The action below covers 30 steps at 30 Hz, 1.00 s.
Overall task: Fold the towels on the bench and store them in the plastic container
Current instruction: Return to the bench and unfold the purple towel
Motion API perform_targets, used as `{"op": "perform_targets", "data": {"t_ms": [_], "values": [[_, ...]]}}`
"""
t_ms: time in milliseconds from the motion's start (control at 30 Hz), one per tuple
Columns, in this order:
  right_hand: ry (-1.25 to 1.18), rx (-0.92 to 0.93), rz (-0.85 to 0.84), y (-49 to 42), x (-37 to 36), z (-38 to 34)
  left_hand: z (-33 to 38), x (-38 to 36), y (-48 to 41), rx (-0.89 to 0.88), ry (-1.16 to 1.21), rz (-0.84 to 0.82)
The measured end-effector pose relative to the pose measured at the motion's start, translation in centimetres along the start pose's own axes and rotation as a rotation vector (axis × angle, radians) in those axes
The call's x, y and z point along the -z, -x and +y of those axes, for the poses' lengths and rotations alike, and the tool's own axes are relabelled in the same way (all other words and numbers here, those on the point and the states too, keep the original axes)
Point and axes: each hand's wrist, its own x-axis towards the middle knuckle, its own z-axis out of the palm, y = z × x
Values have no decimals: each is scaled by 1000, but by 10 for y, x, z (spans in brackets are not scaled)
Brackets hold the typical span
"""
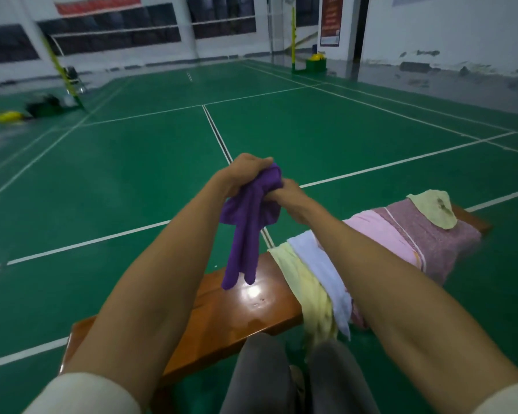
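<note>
Purple cloth bunched in both hands is where I am now: the left hand (245,171) is curled over the top of the purple towel (248,228) and the right hand (290,198) grips it from the side, both clenched on it, held up above the counter (237,312) with its tail hanging loose toward the wood. I judge this one is only just picked up, not yet spread or folded. Further right on the counter lie the rest, all unfolded and draped: a yellow towel (308,288), a white towel (320,264), a pink towel (383,234), a mauve towel (431,234) and a second small yellow one (434,207) on top. I see no plastic container from here, so nothing looks stored; nearly the whole job is left
</note>
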Motion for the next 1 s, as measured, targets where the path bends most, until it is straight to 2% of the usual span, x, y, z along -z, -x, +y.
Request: {"op": "perform_targets", "data": {"t_ms": [133,167,267,300,367,433,467,600,667,733,800,867,933,1000], "values": [[18,-34,-78,-6,-16,-17,-18,34,6,-108,-200,152],[-42,-39,-83,-7,-20,-23,-23,42,11,-104,-181,114],[-194,-23,-48,-13,-26,-35,-39,64,33,107,-17,-212],[-182,-22,-14,-15,-27,-37,-45,70,38,165,-22,-306],[-6,9,94,-23,-25,-36,-57,82,41,231,-151,-354],[221,20,179,-30,-21,-30,-66,92,37,234,-318,-235],[248,8,214,-33,-21,-27,-69,95,34,218,-375,-135],[1,29,406,-36,-32,-28,-85,103,31,168,-505,261],[-94,68,480,-37,-34,-32,-102,108,33,240,-490,339],[-115,51,435,-41,-32,-33,-115,111,37,309,-328,335],[-184,11,395,-44,-33,-32,-115,111,41,305,-145,267],[-249,-27,464,-47,-37,-35,-109,114,45,270,-48,224],[-210,-44,570,-46,-37,-39,-106,125,52,256,-99,175],[-82,-24,677,-41,-28,-43,-112,139,56,315,-315,41]]}}
